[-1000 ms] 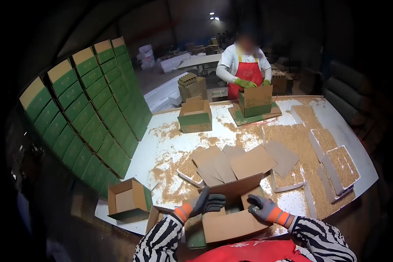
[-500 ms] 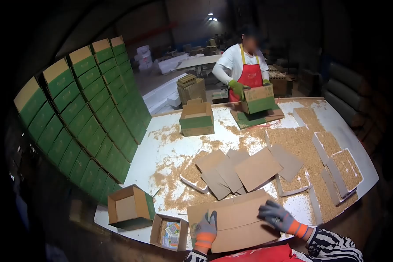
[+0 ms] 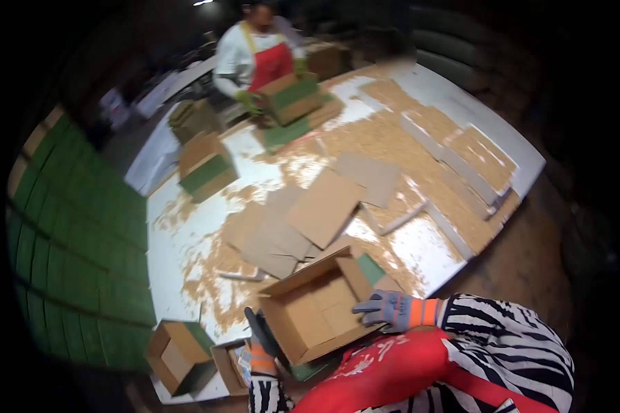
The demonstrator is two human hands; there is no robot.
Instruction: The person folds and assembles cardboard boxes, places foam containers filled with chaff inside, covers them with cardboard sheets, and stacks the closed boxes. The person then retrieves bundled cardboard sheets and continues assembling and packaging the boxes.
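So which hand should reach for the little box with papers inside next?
Probably the left hand: it's beside the little box; the right hand is across the bigger open box.

1 head-worn camera looks forward and down over the wearer's red apron (image 3: 386,365), close above the box (image 3: 306,281), with the table (image 3: 164,275) slanting away towards a co-worker (image 3: 272,65).

White marks (image 3: 358,365) on the nearer red apron (image 3: 399,361) and print (image 3: 401,310) on the right glove (image 3: 393,313) seem too blurred to read.
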